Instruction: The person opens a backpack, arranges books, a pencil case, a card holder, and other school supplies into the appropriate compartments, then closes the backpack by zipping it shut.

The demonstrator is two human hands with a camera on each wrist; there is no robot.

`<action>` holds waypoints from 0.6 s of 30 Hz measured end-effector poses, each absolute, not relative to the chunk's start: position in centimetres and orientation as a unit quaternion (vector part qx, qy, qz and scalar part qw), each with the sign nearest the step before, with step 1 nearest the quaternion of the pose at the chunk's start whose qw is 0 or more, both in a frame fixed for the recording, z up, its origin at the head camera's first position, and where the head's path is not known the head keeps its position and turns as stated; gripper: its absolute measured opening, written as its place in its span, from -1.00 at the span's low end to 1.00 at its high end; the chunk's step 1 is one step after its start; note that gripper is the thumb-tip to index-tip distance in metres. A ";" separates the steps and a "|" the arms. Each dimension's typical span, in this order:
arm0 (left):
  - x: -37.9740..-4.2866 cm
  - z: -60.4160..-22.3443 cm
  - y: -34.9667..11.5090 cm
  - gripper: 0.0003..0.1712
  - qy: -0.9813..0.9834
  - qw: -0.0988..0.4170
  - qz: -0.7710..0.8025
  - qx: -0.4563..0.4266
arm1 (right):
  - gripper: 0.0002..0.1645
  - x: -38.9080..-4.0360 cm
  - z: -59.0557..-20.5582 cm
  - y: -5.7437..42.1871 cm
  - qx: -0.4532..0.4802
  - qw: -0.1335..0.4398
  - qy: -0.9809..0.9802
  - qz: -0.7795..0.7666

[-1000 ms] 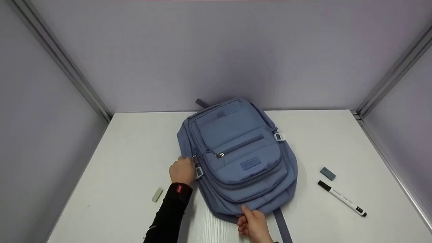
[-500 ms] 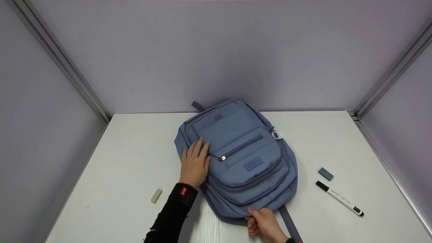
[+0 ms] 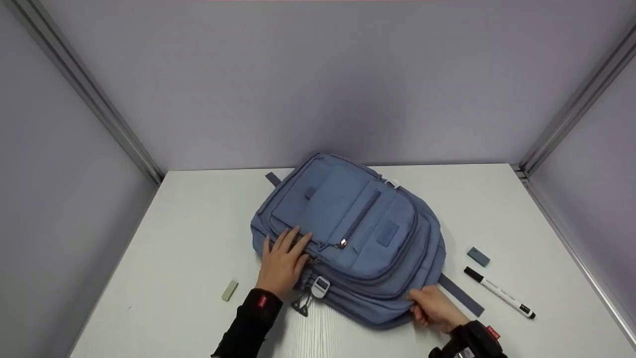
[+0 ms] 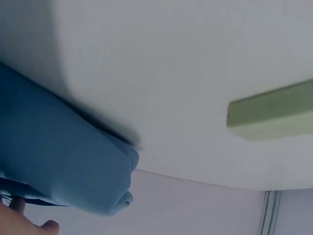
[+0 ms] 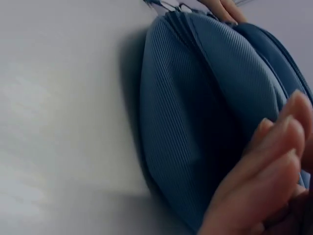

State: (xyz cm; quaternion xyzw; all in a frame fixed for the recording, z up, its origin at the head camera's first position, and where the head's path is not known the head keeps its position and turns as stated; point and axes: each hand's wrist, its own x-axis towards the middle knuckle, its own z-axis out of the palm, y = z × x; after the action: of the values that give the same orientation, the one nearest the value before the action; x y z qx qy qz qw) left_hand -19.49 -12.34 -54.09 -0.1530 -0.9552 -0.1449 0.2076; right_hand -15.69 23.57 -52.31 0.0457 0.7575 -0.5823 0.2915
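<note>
A blue backpack (image 3: pixel 323 199) lies slanted on the white table, front pockets up, top toward the back left. My left hand (image 3: pixel 281 263) rests on its left side with fingers spread and fairly straight, near the zipper pull (image 3: pixel 342 243). At the bottom right corner, my right hand (image 3: pixel 436 306) pinches the backpack's lower edge, thumb on top. The right wrist view shows curled fingers (image 5: pixel 266 171) close against the blue fabric (image 5: pixel 171 112). Only a bit of the left hand (image 4: pixel 22 223) appears in the left wrist view. A buckle (image 3: pixel 320 287) and a dangling triangular tag (image 3: pixel 300 304) show below the left hand.
A pale green block (image 3: pixel 230 290) lies left of the left forearm. To the right are a dark teal block (image 3: pixel 478 256) and a black-capped white marker (image 3: pixel 499 293). A strap (image 3: pixel 462 294) sticks out beside the right hand. Grey walls (image 3: pixel 318 84) enclose the table.
The backpack has turned counterclockwise, its bottom swinging right with my right hand. My left hand has gone from gripping the side near the buckle to lying spread on it.
</note>
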 end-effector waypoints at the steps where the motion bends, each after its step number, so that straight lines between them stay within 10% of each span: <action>1: -19.2 -54.3 -12.2 -0.45 -0.954 0.214 -0.139 -0.157 | -0.66 -16.1 -52.2 23.9 0.061 0.276 0.764 -0.580; 18: -16.2 -54.6 -9.4 -0.44 -0.958 0.219 -0.114 -0.146 | -0.58 -22.8 -51.1 23.8 0.150 0.021 0.883 -0.444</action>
State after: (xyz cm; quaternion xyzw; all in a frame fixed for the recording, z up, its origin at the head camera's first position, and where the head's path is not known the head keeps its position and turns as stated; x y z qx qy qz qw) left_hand -16.24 -9.41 -54.63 -0.1457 -0.9579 -0.1141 0.2195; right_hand -22.80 23.82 -51.11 0.1498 0.8830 -0.4444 0.0207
